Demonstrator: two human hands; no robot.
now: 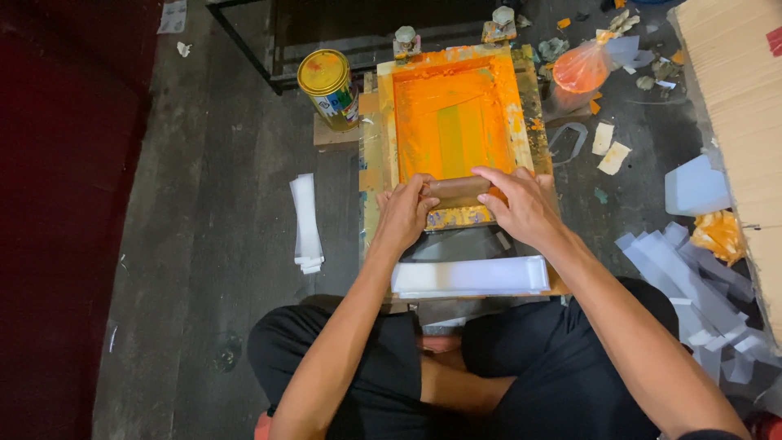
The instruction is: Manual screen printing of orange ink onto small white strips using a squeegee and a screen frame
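Observation:
A wooden screen-printing frame (521, 98), smeared with orange ink, lies flat in front of me. My left hand (405, 213) and my right hand (521, 204) both grip a brown wooden squeegee (458, 191) at the near end of the frame, one hand on each end of its handle. The mesh (453, 122) shows a greenish strip in the middle of the orange ink. A stack of white strips (472, 275) lies just below the frame, close to my knees.
A yellow-lidded tin can (327, 85) stands left of the frame. White strips (306, 222) lie on the dark floor at left, more (692, 277) at right. An orange-stained plastic bag (582, 69) and paper scraps lie at the back right; cardboard sheets (737, 90) stand far right.

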